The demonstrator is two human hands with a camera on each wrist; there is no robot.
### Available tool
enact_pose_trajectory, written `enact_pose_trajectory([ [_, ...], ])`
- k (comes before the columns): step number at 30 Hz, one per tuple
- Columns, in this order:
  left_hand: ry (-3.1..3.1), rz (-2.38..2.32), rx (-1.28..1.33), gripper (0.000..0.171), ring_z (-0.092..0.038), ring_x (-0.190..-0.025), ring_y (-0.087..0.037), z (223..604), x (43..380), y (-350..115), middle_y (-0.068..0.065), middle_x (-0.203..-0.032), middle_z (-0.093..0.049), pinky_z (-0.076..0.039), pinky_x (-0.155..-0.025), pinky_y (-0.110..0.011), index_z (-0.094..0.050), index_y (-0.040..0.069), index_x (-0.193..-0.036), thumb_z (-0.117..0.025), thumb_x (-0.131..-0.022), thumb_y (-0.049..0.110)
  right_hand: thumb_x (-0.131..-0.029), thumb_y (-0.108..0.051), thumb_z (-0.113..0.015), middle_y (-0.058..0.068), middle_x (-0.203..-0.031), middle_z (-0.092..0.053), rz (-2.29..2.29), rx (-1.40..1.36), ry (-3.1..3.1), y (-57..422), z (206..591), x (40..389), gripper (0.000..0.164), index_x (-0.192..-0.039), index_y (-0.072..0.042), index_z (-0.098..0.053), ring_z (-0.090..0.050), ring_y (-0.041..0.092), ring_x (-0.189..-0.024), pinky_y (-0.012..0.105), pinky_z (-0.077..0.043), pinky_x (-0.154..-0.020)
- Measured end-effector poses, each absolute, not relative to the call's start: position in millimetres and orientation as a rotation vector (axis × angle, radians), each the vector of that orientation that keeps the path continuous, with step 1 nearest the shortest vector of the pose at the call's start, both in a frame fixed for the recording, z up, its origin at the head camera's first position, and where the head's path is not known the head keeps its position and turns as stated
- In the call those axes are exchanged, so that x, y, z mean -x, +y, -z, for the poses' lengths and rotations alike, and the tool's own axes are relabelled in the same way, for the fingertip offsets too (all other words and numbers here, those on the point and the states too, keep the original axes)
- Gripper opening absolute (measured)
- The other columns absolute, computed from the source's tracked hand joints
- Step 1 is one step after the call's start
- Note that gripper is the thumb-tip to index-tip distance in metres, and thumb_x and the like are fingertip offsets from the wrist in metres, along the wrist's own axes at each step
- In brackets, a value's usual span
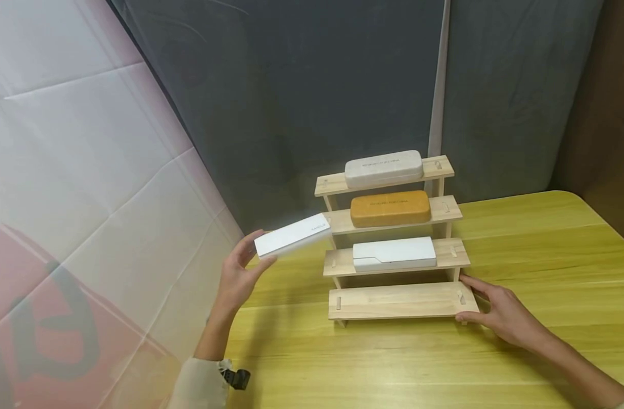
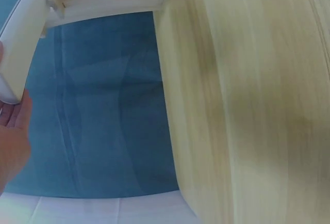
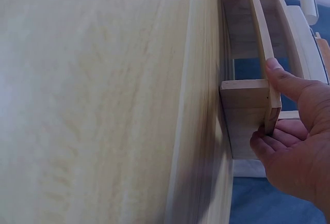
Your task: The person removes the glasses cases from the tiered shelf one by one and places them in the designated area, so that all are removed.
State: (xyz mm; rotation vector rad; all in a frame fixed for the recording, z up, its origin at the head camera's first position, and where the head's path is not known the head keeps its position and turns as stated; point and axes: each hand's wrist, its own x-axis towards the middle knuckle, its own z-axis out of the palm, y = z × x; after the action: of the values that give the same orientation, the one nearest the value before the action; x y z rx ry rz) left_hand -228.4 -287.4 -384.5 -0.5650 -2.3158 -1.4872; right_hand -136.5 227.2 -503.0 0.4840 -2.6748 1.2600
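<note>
Head view: with right hand [image 1: 511, 315], grips the right end of the bottom shelf [image 1: 398, 301] of a four-tier wooden stand [image 1: 337, 262] between thumb and fingers; with left hand [image 1: 238, 275], clasps one end of a white lettered glasses case [image 1: 292, 236], raised left of the stand. Faces, farther back on successively higher shelves, a white flap-lid case [image 1: 393, 254], an orange case [image 1: 390, 210] and a pale grey case [image 1: 383, 169], then a dark grey curtain [image 1: 291, 102].
</note>
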Motion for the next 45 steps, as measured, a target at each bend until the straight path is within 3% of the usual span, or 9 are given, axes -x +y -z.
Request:
enact_pose_trajectory([
  [29,-2.258,1.542,0.379,0.055,-0.061,-0.133,-0.034,405.9,263.3,-307.4,-0.019,-0.141,-0.065,-0.049,-0.113,-0.030,-0.061,-0.001,-0.144,-0.083,-0.093,0.003,-0.084,-0.023,-0.092,0.038,-0.144,-0.055,-1.265,-0.518,-2.679,229.4,502.2,136.0,0.084,-0.147,0.015,-0.051,-0.058,0.057,-0.127,0.066,-0.052,-0.096],
  [45,-2.344,1.600,0.244,0.058,-0.051,-0.143,-0.038,444.8,296.9,-313.9,-0.026,-0.147,-0.057,-0.038,-0.122,-0.039,-0.054,-0.010,-0.144,-0.081,-0.094,0.003,-0.085,-0.023,-0.091,0.038,-0.145,-0.054,-1.269,-0.521,-2.690,229.7,502.2,136.6,0.083,-0.147,0.015,-0.051,-0.056,0.057,-0.129,0.066,-0.052,-0.097],
])
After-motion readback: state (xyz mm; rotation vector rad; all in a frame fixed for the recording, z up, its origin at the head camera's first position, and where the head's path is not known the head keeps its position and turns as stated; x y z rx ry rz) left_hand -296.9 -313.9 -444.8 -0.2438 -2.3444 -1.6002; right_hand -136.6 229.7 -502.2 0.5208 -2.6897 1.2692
